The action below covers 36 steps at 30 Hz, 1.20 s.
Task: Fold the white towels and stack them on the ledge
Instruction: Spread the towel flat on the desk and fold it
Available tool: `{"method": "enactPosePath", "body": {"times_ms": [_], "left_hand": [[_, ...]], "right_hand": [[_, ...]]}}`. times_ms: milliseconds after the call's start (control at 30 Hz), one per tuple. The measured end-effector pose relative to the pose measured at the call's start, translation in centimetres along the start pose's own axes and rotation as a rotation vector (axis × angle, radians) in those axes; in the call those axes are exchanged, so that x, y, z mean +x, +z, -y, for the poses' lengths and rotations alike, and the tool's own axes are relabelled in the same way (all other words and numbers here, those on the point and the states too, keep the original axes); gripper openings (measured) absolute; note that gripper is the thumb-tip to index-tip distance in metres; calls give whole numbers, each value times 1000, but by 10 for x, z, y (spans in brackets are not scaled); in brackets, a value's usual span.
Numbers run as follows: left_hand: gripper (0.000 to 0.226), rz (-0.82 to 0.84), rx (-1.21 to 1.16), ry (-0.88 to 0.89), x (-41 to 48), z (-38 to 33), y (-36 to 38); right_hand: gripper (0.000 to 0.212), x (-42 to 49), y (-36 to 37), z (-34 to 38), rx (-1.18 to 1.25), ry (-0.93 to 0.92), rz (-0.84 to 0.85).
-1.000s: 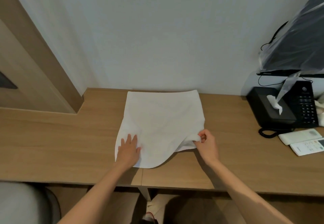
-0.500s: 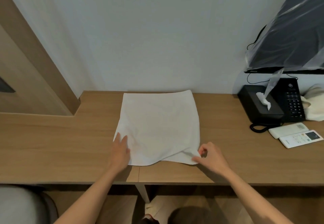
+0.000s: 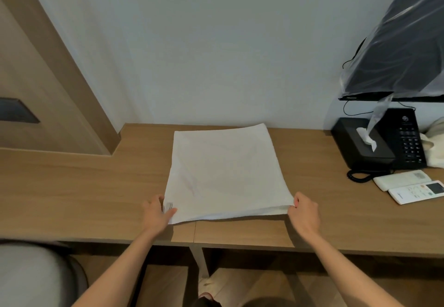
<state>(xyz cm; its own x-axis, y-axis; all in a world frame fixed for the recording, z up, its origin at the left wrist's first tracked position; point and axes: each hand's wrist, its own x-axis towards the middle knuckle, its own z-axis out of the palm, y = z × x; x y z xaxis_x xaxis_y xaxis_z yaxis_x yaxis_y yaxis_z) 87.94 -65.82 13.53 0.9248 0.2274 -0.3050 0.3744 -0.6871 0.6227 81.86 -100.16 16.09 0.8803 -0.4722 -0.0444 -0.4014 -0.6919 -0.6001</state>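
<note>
The white towel point(image 3: 223, 174) lies spread flat on the wooden ledge point(image 3: 96, 186), roughly at its middle. Its far edge sits just short of the wall and its near edge just short of the ledge's front edge. It looks doubled over, with a second layer showing along the near edge, though the view there is too soft to be sure.

Your left hand point(image 3: 155, 213) has the towel's near-left corner: the thumb is pressed on top, right beside a small sewn tag point(image 3: 169, 205), and the fingers are curled at the cloth's edge. Your right hand point(image 3: 304, 213) pinches the near-right corner, fingers bent round it and the corner raised slightly off the wood. Both forearms reach in over the ledge's front edge.

Toward the ledge's right end, well apart from the towel, a black tissue box point(image 3: 360, 143) has a tissue sticking up. A black telephone point(image 3: 406, 138) stands just beside it, against the wall. Two white remotes point(image 3: 418, 191) lie side by side nearer the front. Above them hangs a plastic-wrapped screen point(image 3: 403, 42). At the ledge's far-left corner stands a wooden door point(image 3: 36, 66).
</note>
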Motion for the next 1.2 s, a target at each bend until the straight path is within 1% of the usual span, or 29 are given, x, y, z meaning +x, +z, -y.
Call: {"method": "enactPosePath", "body": {"times_ms": [67,100,133,200,267,300,367,433,467,500,567,633,700,800,867,933,1000,1033,1067,1100,1133,1200], "left_hand": [[50,6,-148,-34,-2,-1,-1],[48,19,-202,-56,-2,-1,-3],[48,49,-247,-86,0,-3,-6],[48,169,-416,-175,4,-7,-12],[44,301,-600,-199,6,-15,-20],[40,327,-637,-164,7,-19,-23],[32,297,-661,-66,12,-29,-30],[26,185,-643,17,18,-38,-34],[25,117,-621,40,22,-40,-34],[24,45,-582,49,25,-41,-32],[20,-49,-487,34,30,-35,-24],[18,-34,-405,-10,32,-21,-10],[16,-2,-286,-51,30,-5,2],[21,-16,-109,-25,26,11,11],[26,-27,-30,-1,23,11,11],[39,-40,34,-44,19,7,11],[58,2,222,-121,14,2,12],[61,38,326,-131,11,0,12],[58,77,380,-131,9,-2,11],[54,119,358,-135,7,-5,8],[49,167,241,-144,7,-7,5],[38,281,-168,-195,9,-8,-6]], "right_hand": [[24,-1,3,-8,-132,49,83],[21,-3,3,-10,-206,23,103],[23,-5,4,-11,-288,-36,108],[26,-6,7,-9,-442,-212,123],[20,-6,11,-5,-540,-334,175],[16,-6,12,-1,-538,-352,181],[13,-3,13,8,-397,-297,113],[14,2,10,15,-211,-234,-8],[16,4,9,17,-161,-230,-58],[19,6,8,17,-141,-239,-87],[28,9,9,14,-165,-260,-68],[30,8,13,7,-248,-281,15],[23,6,21,-4,-329,-272,91],[13,2,27,-23,-395,-206,162],[9,1,28,-31,-398,-161,176],[13,2,31,-31,-326,-83,166],[21,3,33,-28,-181,62,168],[22,4,33,-26,-106,121,187],[20,5,33,-24,-54,144,214],[16,5,32,-22,-2,149,222],[13,6,32,-20,54,145,191],[14,5,27,-14,121,100,26]]}}
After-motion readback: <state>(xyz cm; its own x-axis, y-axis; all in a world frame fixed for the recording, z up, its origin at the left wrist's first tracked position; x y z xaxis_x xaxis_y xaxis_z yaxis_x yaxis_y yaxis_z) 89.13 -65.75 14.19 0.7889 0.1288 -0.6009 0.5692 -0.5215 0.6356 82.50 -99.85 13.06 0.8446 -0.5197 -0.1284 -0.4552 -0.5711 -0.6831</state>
